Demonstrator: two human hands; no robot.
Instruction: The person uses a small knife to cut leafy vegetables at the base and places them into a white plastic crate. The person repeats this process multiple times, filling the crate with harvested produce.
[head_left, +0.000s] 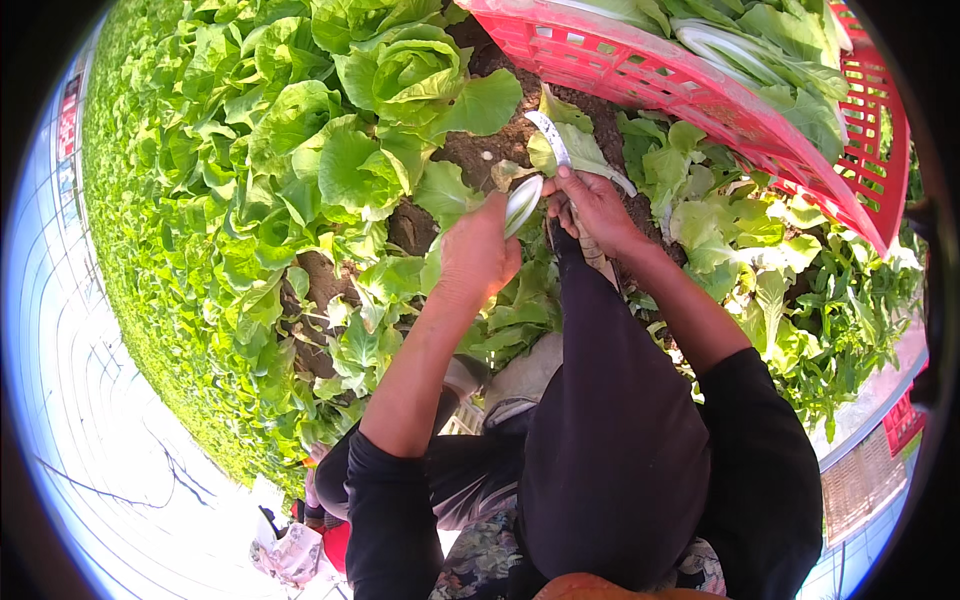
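Observation:
My left hand (480, 251) is closed around the pale base of a leafy green vegetable (523, 204), whose white stalks show between my two hands. In my right hand (592, 210) is a curved knife (551, 137) with a speckled metal blade, its tip pointing up and left, away from me. My right fingertips are close beside the stalk end; whether they touch it I cannot tell. A loose leaf (577, 150) lies on the soil behind the blade.
A red plastic crate (637, 75) holding cut leafy greens (787, 60) stands at the upper right. Leafy heads (405, 75) grow densely on the left. Trimmed leaves (712, 232) lie below the crate. Another person's patterned clothing may show at the lower left.

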